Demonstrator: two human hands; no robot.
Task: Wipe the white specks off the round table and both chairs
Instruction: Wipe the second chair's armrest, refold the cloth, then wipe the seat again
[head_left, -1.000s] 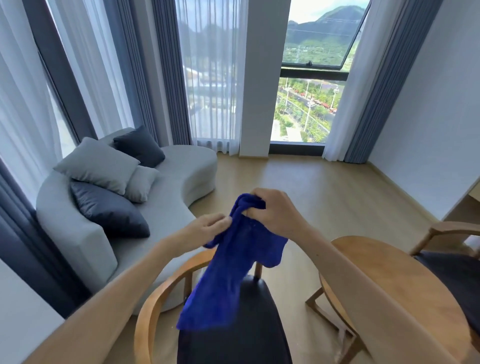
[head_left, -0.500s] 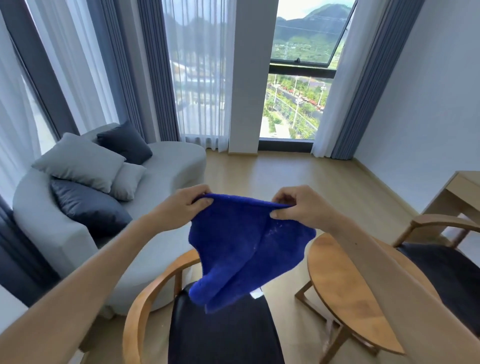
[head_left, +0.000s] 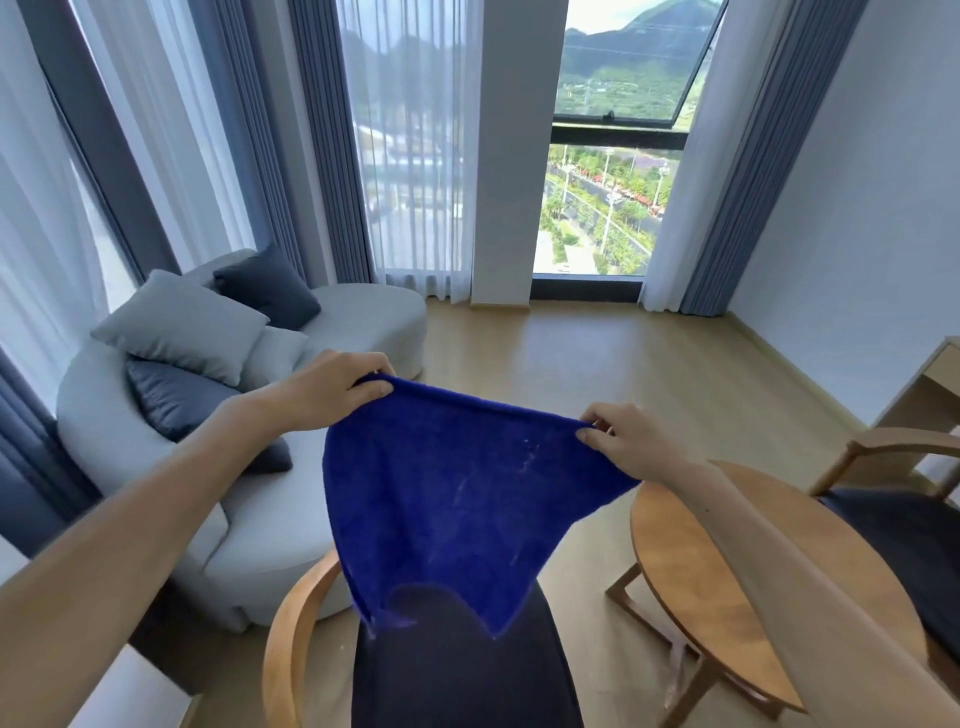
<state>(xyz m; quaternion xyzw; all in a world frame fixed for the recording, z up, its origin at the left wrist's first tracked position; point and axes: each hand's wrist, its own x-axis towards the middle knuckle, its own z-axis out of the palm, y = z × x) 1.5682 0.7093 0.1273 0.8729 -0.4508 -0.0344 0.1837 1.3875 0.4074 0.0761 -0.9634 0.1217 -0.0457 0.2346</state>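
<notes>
Blue fleecy cloth (head_left: 457, 499) hangs spread in the air between the two hands, its top edge pulled nearly taut and its lower corners drooping in front of the near chair. The left hand (head_left: 332, 387) pinches the cloth's upper left corner between thumb and curled fingers; the right hand (head_left: 631, 441) pinches the upper right corner the same way. A few pale flecks show on the cloth's face.

The hanging cloth hides the upper part of the near chair with bent wooden arm and dark seat pad (head_left: 452, 670), which stands directly below it. Just to the right is the round wooden table on crossed legs (head_left: 680, 551); the right forearm crosses over much of its top, so most of that surface cannot be seen. Beyond the table, at the right edge, is the second wooden armchair with dark seat (head_left: 893, 519), partly cut off.

To the left sits a curved pale grey sofa (head_left: 270, 535) with grey and dark blue cushions (head_left: 182, 332). Behind, sheer white and blue-grey curtains (head_left: 415, 156) flank a tall window (head_left: 608, 208). The light wooden floor (head_left: 597, 364) lies between. A corner of a pale wooden desk (head_left: 930, 379) shows against the right wall.
</notes>
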